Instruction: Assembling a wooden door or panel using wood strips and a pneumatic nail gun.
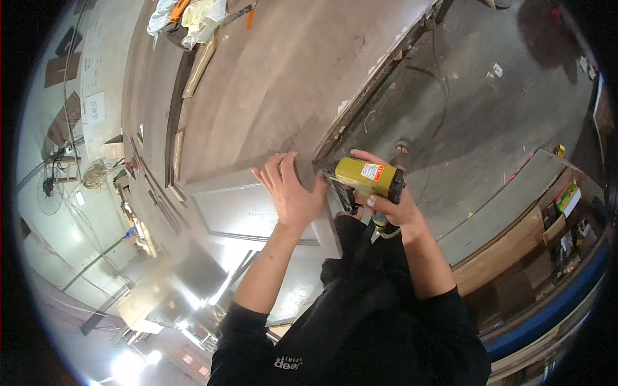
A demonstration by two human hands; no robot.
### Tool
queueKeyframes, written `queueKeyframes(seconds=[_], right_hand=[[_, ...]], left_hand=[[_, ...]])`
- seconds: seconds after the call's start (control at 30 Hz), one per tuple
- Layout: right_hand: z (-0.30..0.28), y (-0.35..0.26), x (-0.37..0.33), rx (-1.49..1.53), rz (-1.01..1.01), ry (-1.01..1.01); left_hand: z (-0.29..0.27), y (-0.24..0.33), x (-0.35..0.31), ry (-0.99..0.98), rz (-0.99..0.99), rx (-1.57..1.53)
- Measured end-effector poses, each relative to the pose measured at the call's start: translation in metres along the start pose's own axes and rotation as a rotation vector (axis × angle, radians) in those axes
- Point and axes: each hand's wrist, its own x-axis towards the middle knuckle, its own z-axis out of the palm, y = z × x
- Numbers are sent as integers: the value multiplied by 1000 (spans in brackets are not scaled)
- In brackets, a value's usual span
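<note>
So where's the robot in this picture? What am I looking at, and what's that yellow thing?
There's no robot here! The grips are a person's two bare hands. A camera on the person's head looks down, and its very wide lens makes straight edges look bent.

The right grip holds a yellow-green tool with a dark end. Its front points toward the corner of a grey framed panel; I can't tell if they touch. The left grip is at that panel's edge, fingers spread.

Beyond is a big brown table. Wooden strips lie on it, with some crumpled plastic bags at the far end. The black sleeves belong to the person wearing the camera.
</note>
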Motion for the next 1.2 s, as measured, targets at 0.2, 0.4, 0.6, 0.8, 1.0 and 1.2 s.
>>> queueKeyframes(seconds=[0.2, 0.4, 0.6, 0.8, 1.0, 1.2], right_hand=[[-11, 10, 20, 47, -10, -55], [-24, 19, 26, 178, -25, -145], [-27, 16, 29, 150, -1, -185], [-31, 17, 31, 150, 12, -224], [-27, 16, 32, 101, 13, -193], [-28, 14, 33, 60, 11, -193]], left_hand=[[-1, 4, 2, 6, 29, 27], [-1, 3, 3, -3, 17, 38], [-3, 3, 2, -12, 0, 26], [-2, 1, 2, -1, 23, 29], [-1, -2, 0, -25, -5, 41], [-1, -1, 1, -18, 2, 37]])
